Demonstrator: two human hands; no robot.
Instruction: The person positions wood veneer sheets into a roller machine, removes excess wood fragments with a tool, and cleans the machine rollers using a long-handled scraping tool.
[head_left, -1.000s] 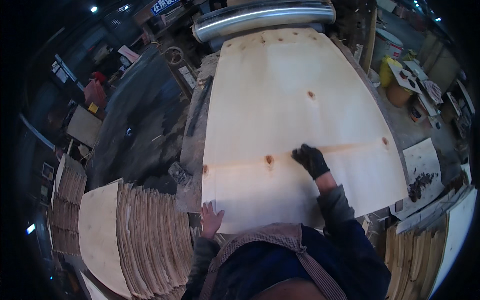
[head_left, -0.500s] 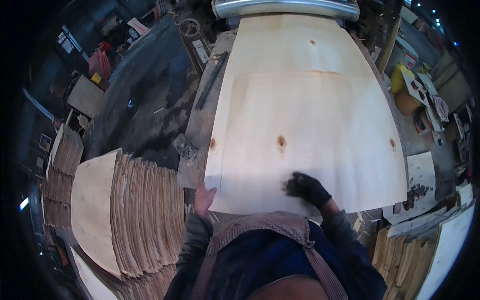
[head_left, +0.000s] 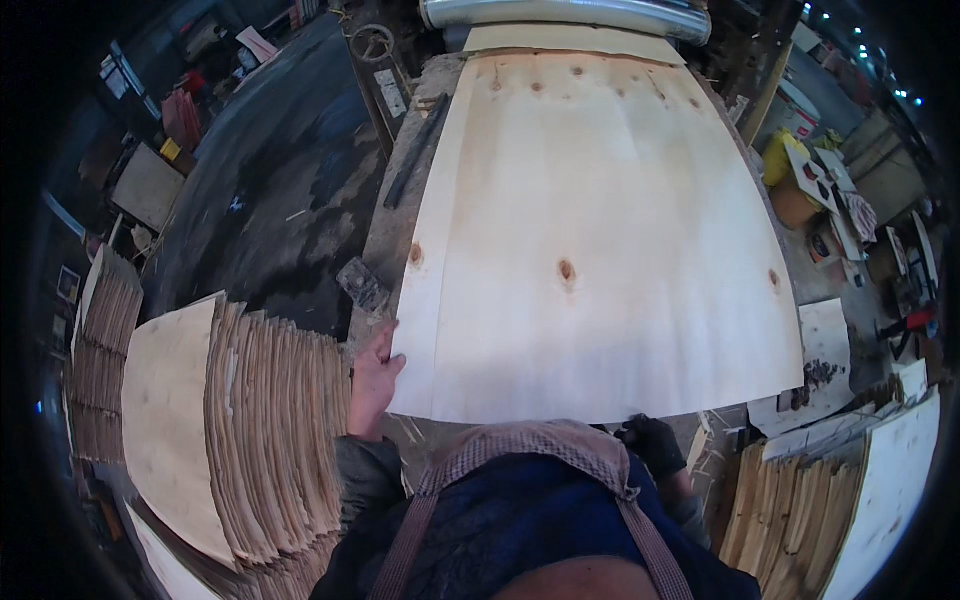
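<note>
A broad pale wood veneer sheet (head_left: 610,200) with brown knots lies in front of me, its near edge close to my apron. My bare left hand (head_left: 375,378) is at the sheet's left edge near the front corner, fingers stretched along it and thumb apart. My right hand (head_left: 655,445), in a black glove, is just below the near edge at the right, beside my apron. Its fingers are dark and hard to make out, and whether it touches the sheet is unclear. Beyond, another veneer sheet (head_left: 570,40) runs under a shiny metal roller (head_left: 570,12).
A stack of veneer sheets (head_left: 275,430) stands at my left, with another stack (head_left: 105,340) beyond it. More wood pieces (head_left: 795,500) stand at the right. A dark bar (head_left: 418,150) lies left of the sheet. Farther right are a yellow bag (head_left: 778,158) and a bucket (head_left: 797,108).
The far sheet has slid away under the roller, uncovering knots on the near sheet. My right hand has drawn back off the sheet toward me. My left hand remains at the left edge.
</note>
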